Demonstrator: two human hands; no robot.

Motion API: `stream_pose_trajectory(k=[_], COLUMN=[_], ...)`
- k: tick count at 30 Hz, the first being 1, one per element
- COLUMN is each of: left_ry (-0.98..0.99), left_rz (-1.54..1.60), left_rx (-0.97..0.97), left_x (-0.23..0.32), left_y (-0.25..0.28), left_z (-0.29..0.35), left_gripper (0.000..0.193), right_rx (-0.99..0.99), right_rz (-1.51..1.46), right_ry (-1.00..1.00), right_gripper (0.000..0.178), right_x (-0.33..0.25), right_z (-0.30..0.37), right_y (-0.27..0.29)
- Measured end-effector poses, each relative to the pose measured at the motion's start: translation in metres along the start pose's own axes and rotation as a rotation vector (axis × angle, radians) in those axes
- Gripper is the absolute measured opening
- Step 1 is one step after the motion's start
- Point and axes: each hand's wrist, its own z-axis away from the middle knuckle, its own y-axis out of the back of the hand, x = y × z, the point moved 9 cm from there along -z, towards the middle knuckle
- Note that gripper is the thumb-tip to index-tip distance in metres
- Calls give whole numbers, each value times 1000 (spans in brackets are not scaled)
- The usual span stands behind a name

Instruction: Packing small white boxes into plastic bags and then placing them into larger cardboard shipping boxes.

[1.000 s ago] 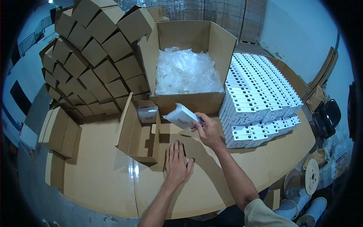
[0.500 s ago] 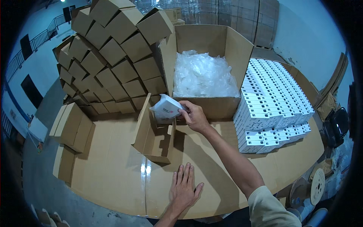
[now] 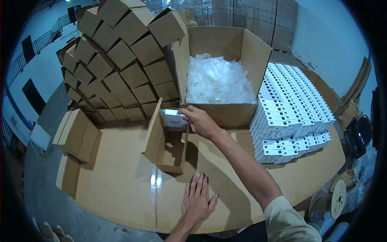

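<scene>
Packet [image 3: 173,119]: small, flat, white, rectangular, in thin cloudy plastic wrap, a small pinkish mark on its face. It is at the far end of the box [image 3: 175,168], within its walls; cannot tell whether it touches the bottom.

Right hand [image 3: 199,122] reaches over the box's right side, fingers bent and clamped on the packet's right edge. Left hand [image 3: 196,198] lies palm down, fingers a little spread, nothing in it. Hands well apart.

Box: plain brown cardboard, long and narrow, open-topped; a tall flap stands up along its left side.

Counter [image 3: 117,161]: covered in smooth tan cardboard, a glossy strip of clear tape running toward the near edge.

Behind the box, a big carton [image 3: 256,60], flaps up, heaped with crumpled, see-through bags [image 3: 219,80]. To its right, white boxes [image 3: 276,133] in tight rows, crisp-edged, small black squares on them, stepped lower at the near side. Left rear, brown boxes [image 3: 133,76] piled at a slant, matte, overlapping like scales. More cardboard boxes [image 3: 82,139] at the counter's left edge. Lower right, beyond the counter, a round flanged spool [image 3: 338,199].
</scene>
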Motion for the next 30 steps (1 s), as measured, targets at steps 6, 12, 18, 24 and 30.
stream_pose_trajectory(k=[6, 12, 18, 24, 30], left_ry=[-3, -4, 11, 3, -6], left_rz=[-6, 9, 17, 52, 58], left_rx=[5, 29, 22, 28, 24], left_x=[2, 1, -1, 0, 0], left_y=[-1, 0, 1, 3, 2], left_z=[-1, 0, 1, 0, -2], left_gripper=[79, 79, 78, 77, 76], right_rx=[-38, 54, 34, -16, -112], right_rz=[45, 7, 41, 68, 158], right_ry=[-21, -26, -3, -48, -119], right_gripper=[26, 18, 18, 19, 20], right_x=[6, 19, 18, 20, 25], right_z=[7, 16, 13, 11, 9], right_y=[-22, -30, -30, -30, -35])
